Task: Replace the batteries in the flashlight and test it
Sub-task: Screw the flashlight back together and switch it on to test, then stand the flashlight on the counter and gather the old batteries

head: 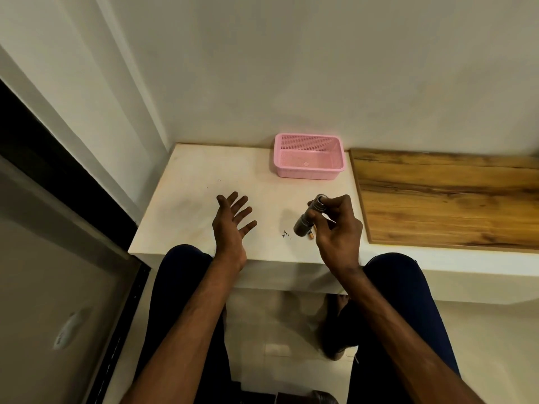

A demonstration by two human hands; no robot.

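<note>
My right hand (339, 228) grips a dark metal flashlight (307, 218) over the pale table (189, 182), tilted with its wide head down and to the left and its open tail end up by my thumb. A small battery tip (311, 235) shows on the table just below the flashlight head, mostly hidden by my fingers. My left hand (232, 225) hovers to the left of the flashlight with palm up and fingers spread, holding nothing.
A pink plastic basket (309, 172) stands at the back of the table against the wall. A wooden board (449, 199) covers the surface to the right. Small dark specks (286, 234) lie beside the flashlight. My knees sit at the table's front edge.
</note>
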